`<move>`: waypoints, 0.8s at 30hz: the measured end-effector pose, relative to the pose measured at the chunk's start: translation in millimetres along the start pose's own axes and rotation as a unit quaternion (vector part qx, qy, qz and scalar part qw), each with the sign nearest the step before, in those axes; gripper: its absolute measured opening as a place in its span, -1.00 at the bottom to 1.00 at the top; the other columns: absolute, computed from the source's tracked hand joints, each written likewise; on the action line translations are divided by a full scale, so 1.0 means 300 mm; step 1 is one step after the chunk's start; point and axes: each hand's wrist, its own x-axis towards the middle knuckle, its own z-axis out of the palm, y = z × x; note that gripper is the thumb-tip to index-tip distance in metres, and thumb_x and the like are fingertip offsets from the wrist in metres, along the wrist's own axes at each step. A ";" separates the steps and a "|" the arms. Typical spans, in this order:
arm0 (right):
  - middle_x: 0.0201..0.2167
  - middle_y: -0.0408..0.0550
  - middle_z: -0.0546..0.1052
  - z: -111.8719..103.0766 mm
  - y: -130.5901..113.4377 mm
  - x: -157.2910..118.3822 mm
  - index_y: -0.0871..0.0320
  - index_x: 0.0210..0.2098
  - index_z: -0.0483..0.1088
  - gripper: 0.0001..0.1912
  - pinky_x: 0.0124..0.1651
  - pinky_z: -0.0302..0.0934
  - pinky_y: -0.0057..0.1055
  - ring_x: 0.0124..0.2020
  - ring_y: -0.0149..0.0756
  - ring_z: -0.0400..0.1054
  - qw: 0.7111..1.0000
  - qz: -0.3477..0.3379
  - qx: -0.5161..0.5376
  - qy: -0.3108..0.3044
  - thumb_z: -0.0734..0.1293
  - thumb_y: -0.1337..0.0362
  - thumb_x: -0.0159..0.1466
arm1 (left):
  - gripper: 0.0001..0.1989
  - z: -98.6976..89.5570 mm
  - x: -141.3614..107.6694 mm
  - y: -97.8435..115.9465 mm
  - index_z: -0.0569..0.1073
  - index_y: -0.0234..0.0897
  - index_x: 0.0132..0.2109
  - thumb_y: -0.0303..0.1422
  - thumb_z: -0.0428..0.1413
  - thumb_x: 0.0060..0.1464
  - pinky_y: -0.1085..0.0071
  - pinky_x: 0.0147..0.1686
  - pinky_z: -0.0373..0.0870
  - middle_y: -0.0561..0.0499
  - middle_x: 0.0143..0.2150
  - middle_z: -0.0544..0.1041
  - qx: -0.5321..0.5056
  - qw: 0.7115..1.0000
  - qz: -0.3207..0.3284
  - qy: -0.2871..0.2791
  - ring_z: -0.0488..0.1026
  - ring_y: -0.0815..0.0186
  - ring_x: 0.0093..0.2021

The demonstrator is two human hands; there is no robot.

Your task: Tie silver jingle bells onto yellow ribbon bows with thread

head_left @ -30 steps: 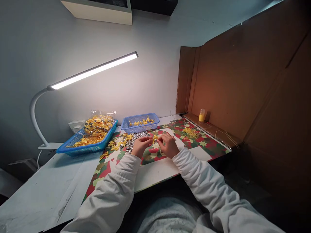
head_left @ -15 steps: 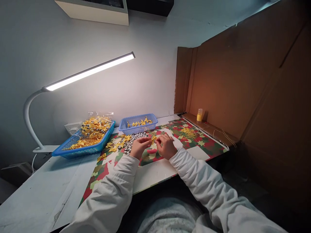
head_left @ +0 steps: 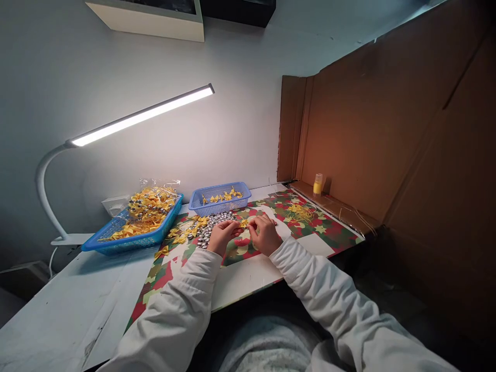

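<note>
Between my fingertips is a small yellow ribbon bow (head_left: 244, 223), held just above the patterned mat (head_left: 236, 253). My left hand (head_left: 223, 235) pinches it from the left. From the right, my right hand (head_left: 265, 233) has thumb and fingers closed at the bow's other side; any thread there is too fine to make out. A pile of silver jingle bells (head_left: 211, 227) lies just beyond and left of my left hand. More loose yellow bows (head_left: 184, 232) are spread to the left of the bells.
A blue basket (head_left: 135, 247) heaped with yellow bows and bells stands at the left, with a smaller blue basket (head_left: 220, 208) at the back. Yellow strings (head_left: 301, 212) lie to the right, near a small bottle (head_left: 318, 184) by the cardboard wall (head_left: 349, 134). A desk lamp (head_left: 143, 114) arches overhead.
The bow between my fingers has turned and now looks flatter. My hands stay almost in the same place, with only small finger movements.
</note>
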 end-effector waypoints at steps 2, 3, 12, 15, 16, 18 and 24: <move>-0.43 -0.08 0.50 0.000 0.000 0.000 0.15 -0.46 0.33 -0.87 -0.25 0.00 -0.34 -0.28 -0.24 0.30 1.000 0.001 0.001 0.001 0.28 0.41 0.22 | -0.74 0.001 0.000 -0.002 0.43 -0.35 -0.01 -0.29 0.11 0.22 0.26 -0.22 0.51 -0.08 -0.08 0.50 -0.005 1.000 0.007 0.002 0.49 0.27 -0.19; -0.43 -0.07 0.50 0.000 0.000 0.000 0.15 -0.46 0.33 -0.87 -0.25 0.00 -0.34 -0.29 -0.24 0.30 1.000 0.002 0.001 0.002 0.28 0.41 0.22 | -0.74 0.001 0.000 -0.004 0.43 -0.35 -0.01 -0.30 0.11 0.22 0.26 -0.22 0.51 -0.08 -0.08 0.50 -0.007 1.000 0.011 0.002 0.49 0.28 -0.19; -0.45 -0.08 0.50 -0.001 -0.003 -0.002 0.15 -0.46 0.34 -0.89 -0.23 0.03 -0.33 -0.30 -0.23 0.32 1.000 0.006 0.010 0.010 0.28 0.39 0.21 | -0.76 -0.005 0.007 -0.009 0.43 -0.36 -0.03 -0.31 0.12 0.21 0.29 -0.25 0.51 -0.06 -0.11 0.50 -0.018 0.999 0.032 -0.002 0.49 0.30 -0.22; -0.46 -0.09 0.50 0.000 -0.004 -0.002 0.14 -0.46 0.34 -0.89 -0.23 0.03 -0.33 -0.30 -0.23 0.32 1.000 0.008 0.015 0.011 0.28 0.39 0.21 | -0.76 -0.009 0.011 -0.012 0.43 -0.35 -0.03 -0.31 0.11 0.22 0.29 -0.25 0.51 -0.06 -0.11 0.50 -0.018 0.999 0.031 -0.001 0.50 0.29 -0.22; -0.47 -0.09 0.49 0.000 -0.004 -0.002 0.14 -0.47 0.33 -0.88 -0.23 0.03 -0.33 -0.30 -0.23 0.32 1.000 0.008 0.016 0.012 0.28 0.38 0.21 | -0.75 -0.009 0.012 -0.012 0.43 -0.35 -0.02 -0.30 0.11 0.22 0.29 -0.25 0.51 -0.06 -0.10 0.50 -0.017 0.999 0.032 0.001 0.50 0.29 -0.21; -0.47 -0.09 0.49 -0.001 -0.004 -0.002 0.14 -0.47 0.33 -0.88 -0.24 0.04 -0.33 -0.31 -0.23 0.32 1.000 0.010 0.018 0.012 0.29 0.37 0.21 | -0.75 -0.010 0.012 -0.013 0.43 -0.35 -0.02 -0.30 0.11 0.22 0.28 -0.24 0.51 -0.07 -0.10 0.50 -0.013 0.999 0.034 0.005 0.50 0.29 -0.21; -0.48 -0.09 0.48 -0.004 -0.005 -0.001 0.15 -0.48 0.33 -0.88 -0.25 0.04 -0.34 -0.31 -0.23 0.32 1.000 0.010 0.026 0.012 0.29 0.38 0.20 | -0.77 -0.006 0.007 -0.010 0.44 -0.36 -0.04 -0.32 0.12 0.21 0.30 -0.26 0.51 -0.05 -0.13 0.50 -0.001 0.999 0.045 0.011 0.49 0.31 -0.23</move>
